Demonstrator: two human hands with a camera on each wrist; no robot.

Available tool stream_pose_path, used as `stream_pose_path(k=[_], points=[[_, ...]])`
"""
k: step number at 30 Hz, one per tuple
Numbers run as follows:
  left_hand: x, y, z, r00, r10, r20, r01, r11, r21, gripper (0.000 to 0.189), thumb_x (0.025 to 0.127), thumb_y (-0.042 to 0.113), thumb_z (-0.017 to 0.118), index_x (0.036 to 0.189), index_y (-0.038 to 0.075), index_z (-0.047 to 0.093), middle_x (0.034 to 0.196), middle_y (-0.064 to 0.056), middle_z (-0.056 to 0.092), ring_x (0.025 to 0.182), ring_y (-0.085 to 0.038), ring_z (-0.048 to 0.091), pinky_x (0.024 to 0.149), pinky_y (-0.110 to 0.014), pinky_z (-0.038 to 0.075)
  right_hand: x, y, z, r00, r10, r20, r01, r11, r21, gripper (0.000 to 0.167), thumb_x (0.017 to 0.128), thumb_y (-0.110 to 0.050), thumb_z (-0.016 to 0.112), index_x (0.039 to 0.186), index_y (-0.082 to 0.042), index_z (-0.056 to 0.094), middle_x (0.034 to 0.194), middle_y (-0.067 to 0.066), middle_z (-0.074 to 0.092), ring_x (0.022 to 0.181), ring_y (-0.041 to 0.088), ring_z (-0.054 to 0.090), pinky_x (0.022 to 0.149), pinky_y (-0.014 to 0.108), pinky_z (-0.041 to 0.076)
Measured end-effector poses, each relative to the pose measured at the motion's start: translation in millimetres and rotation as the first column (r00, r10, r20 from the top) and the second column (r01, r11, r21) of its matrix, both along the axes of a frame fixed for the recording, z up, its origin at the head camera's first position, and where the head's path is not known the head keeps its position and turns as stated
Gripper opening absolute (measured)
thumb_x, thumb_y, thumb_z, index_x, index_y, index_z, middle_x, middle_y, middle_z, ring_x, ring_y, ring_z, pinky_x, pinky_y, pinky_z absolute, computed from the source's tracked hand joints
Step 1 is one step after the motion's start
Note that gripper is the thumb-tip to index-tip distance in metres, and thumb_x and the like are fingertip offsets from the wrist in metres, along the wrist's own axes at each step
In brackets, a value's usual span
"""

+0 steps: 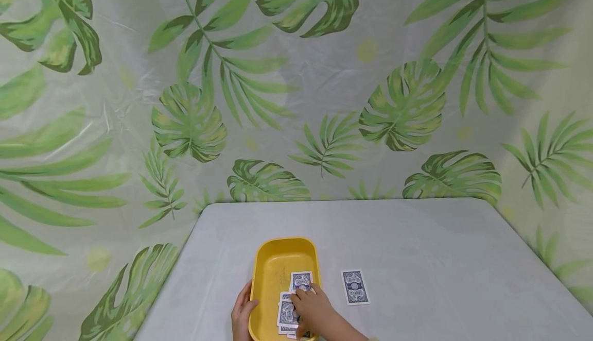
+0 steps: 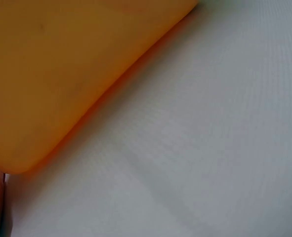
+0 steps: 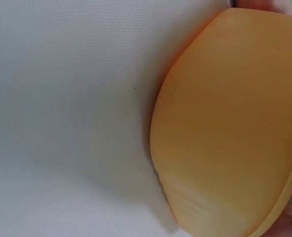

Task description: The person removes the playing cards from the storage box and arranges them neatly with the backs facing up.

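A yellow plastic tray [image 1: 271, 274] stands on the table at the lower middle of the head view. My left hand [image 1: 242, 312] grips its left side, thumb over the rim and fingers along the outside. Several playing cards [image 1: 286, 314] with blue patterned backs lie overlapping inside the tray. Over them is my right hand [image 1: 318, 311], its bent fingers touching the cards and covering part of them. Whether it pinches one is hidden. Both wrist views mostly show the tray's outer wall [image 2: 62, 74] [image 3: 225, 118].
One more playing card [image 1: 355, 287] lies back up on the table, right of the tray. The white-covered table [image 1: 417, 258] stretches away to the right. A leaf-patterned curtain [image 1: 324, 83] hangs behind and beside it.
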State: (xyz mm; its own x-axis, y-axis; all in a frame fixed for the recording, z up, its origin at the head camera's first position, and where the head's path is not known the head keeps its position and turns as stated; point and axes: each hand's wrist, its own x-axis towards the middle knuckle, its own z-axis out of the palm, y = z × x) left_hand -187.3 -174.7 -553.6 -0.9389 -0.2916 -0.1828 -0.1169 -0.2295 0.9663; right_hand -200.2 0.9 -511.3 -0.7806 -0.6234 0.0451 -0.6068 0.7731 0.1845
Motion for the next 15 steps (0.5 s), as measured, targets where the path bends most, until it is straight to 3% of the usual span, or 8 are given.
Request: stream_pose_path(k=[5,10,15], points=[[1.1,0.2,-0.7,1.000,0.006,-0.009,-0.006,1.000,0.012,0.054,0.087,0.008,0.044,0.139,0.001,0.032,0.146,-0.019,0.030,0.120,-0.010,0.045,0.086,-0.012,0.042,1.3,-4.0,-3.0,0.998,-0.030,-0.050,0.034,0.996,0.086,0.078,0.050,-0.070,0.066,0.108,-0.019,0.061,0.094,-0.005,0.058,0.079,0.011,0.055,0.086,0.031,0.040],[0.9,0.2,-1.8,0.999,-0.004,-0.048,0.006,0.999,0.038,0.054,0.087,0.005,0.042,0.140,0.000,0.030,0.147,-0.018,0.027,0.112,0.003,0.046,0.087,-0.009,0.040,2.0,-6.8,-5.2,0.993,-0.052,-0.110,0.062,0.994,0.087,0.073,0.046,-0.067,0.070,0.097,-0.017,0.058,0.087,-0.003,0.052,0.076,0.012,0.052,0.078,0.029,0.040],[-0.1,0.3,-2.0,0.999,-0.003,-0.039,0.005,0.999,0.052,0.055,0.087,0.006,0.043,0.140,0.001,0.030,0.148,-0.017,0.026,0.110,0.006,0.045,0.086,-0.009,0.040,3.2,-8.1,-5.4,0.984,-0.054,-0.169,0.071,0.993,0.096,0.071,0.043,-0.067,0.070,0.090,-0.017,0.053,0.081,-0.003,0.046,0.072,0.011,0.047,0.068,0.027,0.035]])
